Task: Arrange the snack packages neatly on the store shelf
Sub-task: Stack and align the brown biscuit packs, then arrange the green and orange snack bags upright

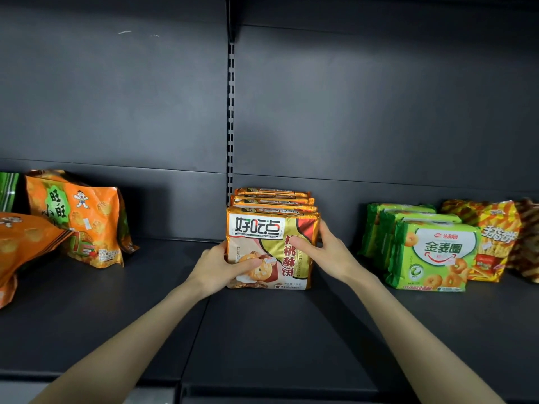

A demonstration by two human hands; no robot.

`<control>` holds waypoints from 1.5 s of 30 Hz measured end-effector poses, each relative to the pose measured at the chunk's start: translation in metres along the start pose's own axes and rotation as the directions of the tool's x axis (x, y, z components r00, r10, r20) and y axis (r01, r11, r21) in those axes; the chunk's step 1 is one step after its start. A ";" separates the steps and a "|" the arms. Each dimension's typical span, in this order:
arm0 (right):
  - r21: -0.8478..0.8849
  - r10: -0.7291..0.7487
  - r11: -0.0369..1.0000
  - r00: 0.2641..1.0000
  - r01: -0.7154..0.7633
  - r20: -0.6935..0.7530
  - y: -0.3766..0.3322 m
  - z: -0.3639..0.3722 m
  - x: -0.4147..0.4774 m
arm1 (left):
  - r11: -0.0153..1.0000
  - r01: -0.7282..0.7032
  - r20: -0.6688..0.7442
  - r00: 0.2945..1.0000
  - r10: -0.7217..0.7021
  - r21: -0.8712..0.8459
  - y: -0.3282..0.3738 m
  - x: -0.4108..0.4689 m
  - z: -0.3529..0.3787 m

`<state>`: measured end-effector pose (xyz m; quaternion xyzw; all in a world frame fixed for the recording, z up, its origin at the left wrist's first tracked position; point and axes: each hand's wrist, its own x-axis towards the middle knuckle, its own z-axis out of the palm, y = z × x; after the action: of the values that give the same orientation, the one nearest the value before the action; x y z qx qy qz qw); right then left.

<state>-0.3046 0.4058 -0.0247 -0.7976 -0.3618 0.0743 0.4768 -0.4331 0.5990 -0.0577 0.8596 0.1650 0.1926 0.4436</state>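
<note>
A row of gold walnut-cookie packs stands upright in the middle of the dark shelf. The front gold pack faces me. My left hand grips its lower left side, thumb across the front. My right hand holds its right edge, thumb pressed on the front and fingers wrapped behind. Both forearms reach in from the bottom of the view.
Green ring-cookie packs stand in a row to the right, with yellow-orange stick-snack bags beyond them. Orange rice-cracker bags lean loosely at the left, one tipped forward. A slotted upright divides the back panel.
</note>
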 end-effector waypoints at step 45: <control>-0.536 -0.416 0.662 0.852 0.524 0.319 -0.225 0.103 -0.130 | 0.416 0.120 -0.231 0.946 0.227 0.901 0.071 -0.260 -0.200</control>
<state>-0.5607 0.4583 0.0740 -0.7763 -0.5990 -0.1038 0.1668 -0.7474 0.5819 0.0593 0.9235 0.2838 0.2229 -0.1299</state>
